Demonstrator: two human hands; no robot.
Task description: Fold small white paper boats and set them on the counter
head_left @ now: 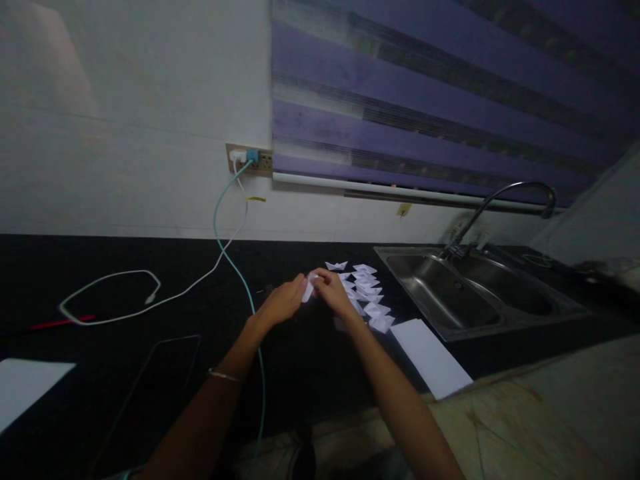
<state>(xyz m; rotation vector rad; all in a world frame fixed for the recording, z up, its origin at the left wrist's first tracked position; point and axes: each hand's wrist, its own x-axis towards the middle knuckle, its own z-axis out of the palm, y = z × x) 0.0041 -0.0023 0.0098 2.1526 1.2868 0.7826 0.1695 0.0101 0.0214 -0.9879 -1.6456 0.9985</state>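
Note:
Between my two hands is a small piece of folded white paper (pixel 308 291), held above the black countertop. My left hand (pixel 285 299) grips it from the left, fingers closed. From the right, the bent fingers of my right hand (pixel 330 288) pinch its upper edge. Just beyond and to the right of my right hand stand several folded white paper boats (pixel 367 287), grouped in rough rows. My right hand and forearm hide part of that group.
A stack of white paper (pixel 431 359) lies at the counter's front edge, before a double steel sink (pixel 450 293) with a curved faucet (pixel 500 193). A teal cable (pixel 245 283) and a white cable (pixel 190 288) cross the counter on the left. More white paper (pixel 30 383) lies far left.

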